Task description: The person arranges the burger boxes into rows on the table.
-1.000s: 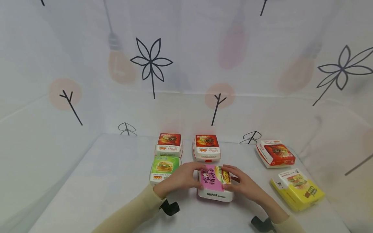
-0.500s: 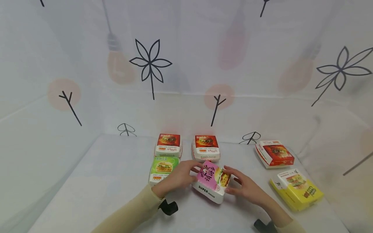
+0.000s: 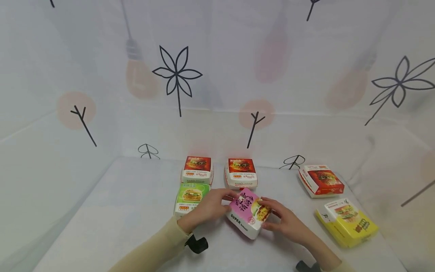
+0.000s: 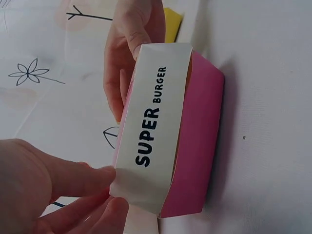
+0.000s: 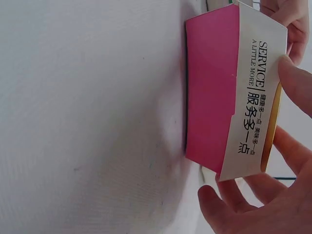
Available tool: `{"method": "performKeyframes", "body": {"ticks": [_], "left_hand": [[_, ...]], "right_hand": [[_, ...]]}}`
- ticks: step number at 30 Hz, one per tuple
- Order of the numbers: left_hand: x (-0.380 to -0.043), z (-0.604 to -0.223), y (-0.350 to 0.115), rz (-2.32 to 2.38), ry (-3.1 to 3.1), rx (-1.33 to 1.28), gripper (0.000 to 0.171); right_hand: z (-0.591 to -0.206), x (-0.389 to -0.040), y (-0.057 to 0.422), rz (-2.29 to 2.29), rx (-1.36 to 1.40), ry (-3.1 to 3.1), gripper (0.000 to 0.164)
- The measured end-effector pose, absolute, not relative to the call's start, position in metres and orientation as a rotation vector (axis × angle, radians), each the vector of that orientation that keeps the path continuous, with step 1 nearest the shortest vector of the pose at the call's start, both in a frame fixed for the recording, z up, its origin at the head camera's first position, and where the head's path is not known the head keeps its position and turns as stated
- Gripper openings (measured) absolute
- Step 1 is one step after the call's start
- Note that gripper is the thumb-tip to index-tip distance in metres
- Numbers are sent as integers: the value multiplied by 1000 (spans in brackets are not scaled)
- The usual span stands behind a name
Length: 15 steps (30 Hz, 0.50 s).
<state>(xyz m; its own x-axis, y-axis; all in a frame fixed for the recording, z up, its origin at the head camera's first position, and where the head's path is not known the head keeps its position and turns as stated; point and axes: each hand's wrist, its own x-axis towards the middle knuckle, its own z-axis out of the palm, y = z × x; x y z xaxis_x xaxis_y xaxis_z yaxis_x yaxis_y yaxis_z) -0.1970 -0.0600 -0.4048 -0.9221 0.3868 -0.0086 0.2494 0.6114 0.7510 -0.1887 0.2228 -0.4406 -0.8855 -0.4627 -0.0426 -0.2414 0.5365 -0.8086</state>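
A pink and white burger box point(image 3: 245, 207) marked "SUPER BURGER" sits turned at an angle on the white surface, in front of the middle red box. My left hand point(image 3: 211, 206) holds its left corner; in the left wrist view the thumb and fingertips point(image 4: 100, 179) touch the white lid edge. At the opposite corner is my right hand point(image 3: 287, 223), its thumb on the lid edge and its fingers bent round the corner in the right wrist view. The pink side wall point(image 5: 212, 87) faces that camera, and the lid is down.
A red burger box point(image 3: 197, 169) stands behind a green one point(image 3: 192, 194), left of centre. Another red box point(image 3: 241, 173) is behind the pink one. To the right lie a tilted red box point(image 3: 322, 180) and a yellow box point(image 3: 348, 221). A patterned cloth wall point(image 3: 217, 132) rises behind.
The pink box has turned from facing straight forward to standing at an angle, its front right corner swinging nearer. Both hands have stayed at it. The other boxes have not moved.
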Motion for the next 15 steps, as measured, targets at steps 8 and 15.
{"method": "performKeyframes", "body": {"ticks": [8, 15], "left_hand": [[-197, -403, -62, 1236, 2627, 566, 38], [-196, -407, -62, 1143, 2677, 617, 47]], "right_hand": [[-442, -185, 223, -1284, -652, 2566, 58], [-442, -182, 222, -1309, -573, 2556, 58]]}}
